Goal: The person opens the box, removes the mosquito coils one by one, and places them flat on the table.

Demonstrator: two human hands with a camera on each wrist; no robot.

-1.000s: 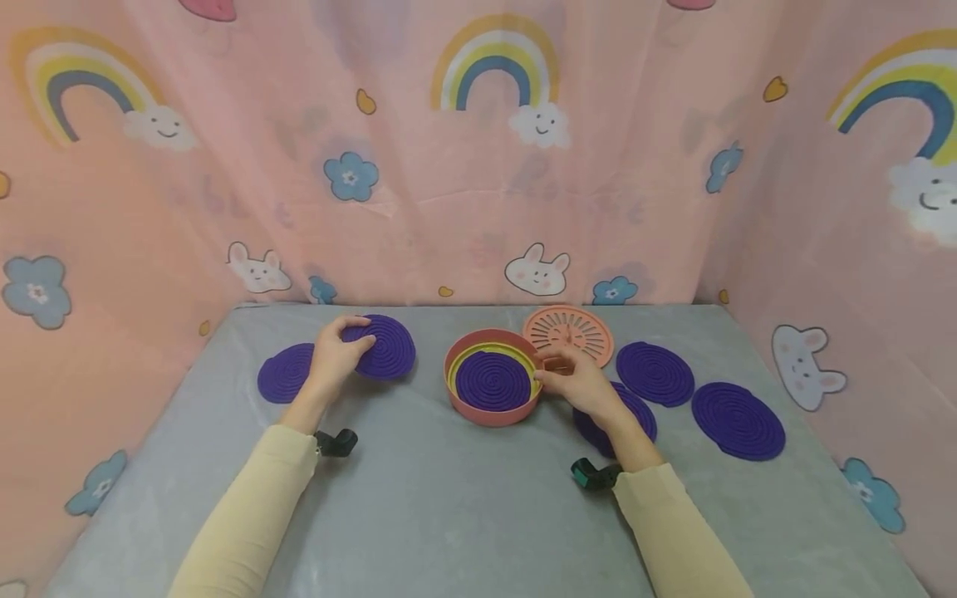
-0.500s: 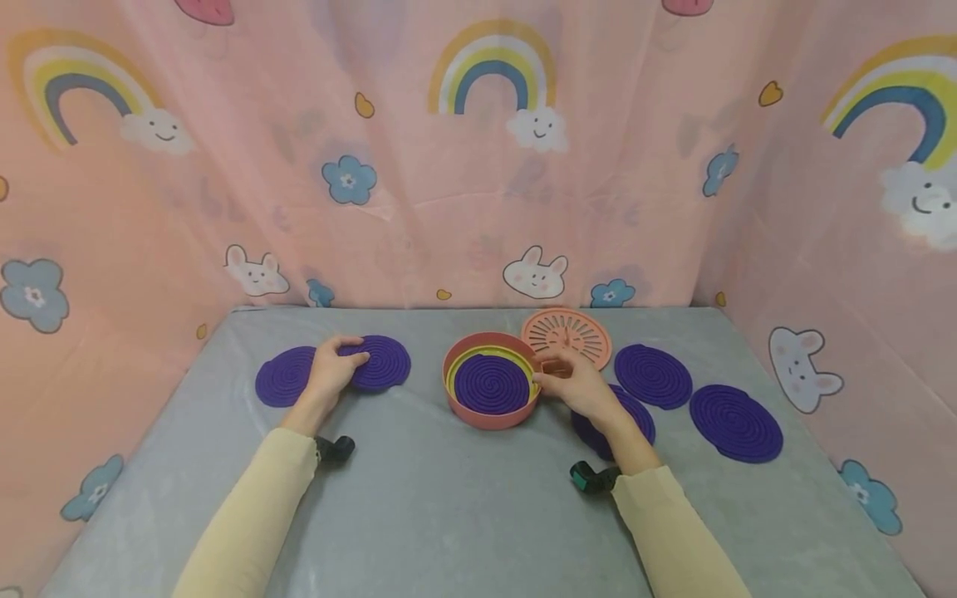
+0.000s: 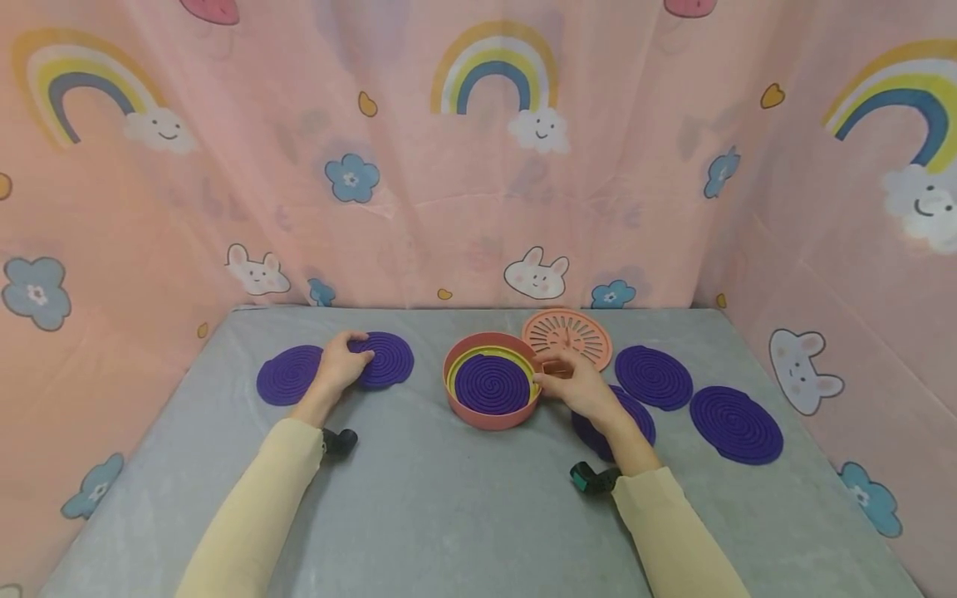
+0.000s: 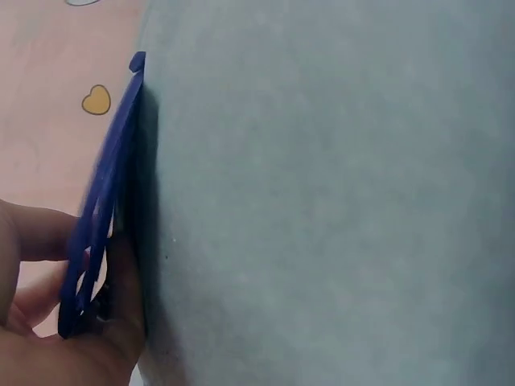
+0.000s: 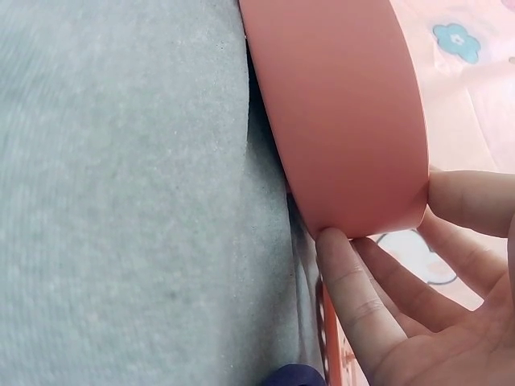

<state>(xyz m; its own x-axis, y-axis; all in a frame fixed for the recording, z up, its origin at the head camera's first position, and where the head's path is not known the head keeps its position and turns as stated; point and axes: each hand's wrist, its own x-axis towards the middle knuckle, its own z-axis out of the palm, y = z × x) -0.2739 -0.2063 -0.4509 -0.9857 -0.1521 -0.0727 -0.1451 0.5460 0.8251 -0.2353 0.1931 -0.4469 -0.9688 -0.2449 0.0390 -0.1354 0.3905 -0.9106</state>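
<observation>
My left hand (image 3: 338,365) pinches a purple mosquito coil (image 3: 390,360) by its left edge; in the left wrist view the coil (image 4: 109,173) stands edge-on between thumb and fingers, close over the table. Another coil (image 3: 287,375) lies left of that hand, partly covered by it. At the middle, a round pink box (image 3: 489,420) with a yellow inner ring (image 3: 465,355) has a purple coil (image 3: 492,384) lying inside it. My right hand (image 3: 579,386) holds the box at its right side, its fingertips (image 5: 334,241) on the wall and rim.
Behind the right hand lies a slotted pink lid (image 3: 564,328). Several purple coils lie to the right, one (image 3: 654,376) behind, one (image 3: 736,423) at far right, one (image 3: 635,415) partly under the right forearm. A patterned pink curtain (image 3: 419,241) surrounds the grey table (image 3: 449,507).
My left hand has lowered its coil from a raised, tilted position to nearly flat by the table, then shifted slightly right. The right hand and the box have stayed in place.
</observation>
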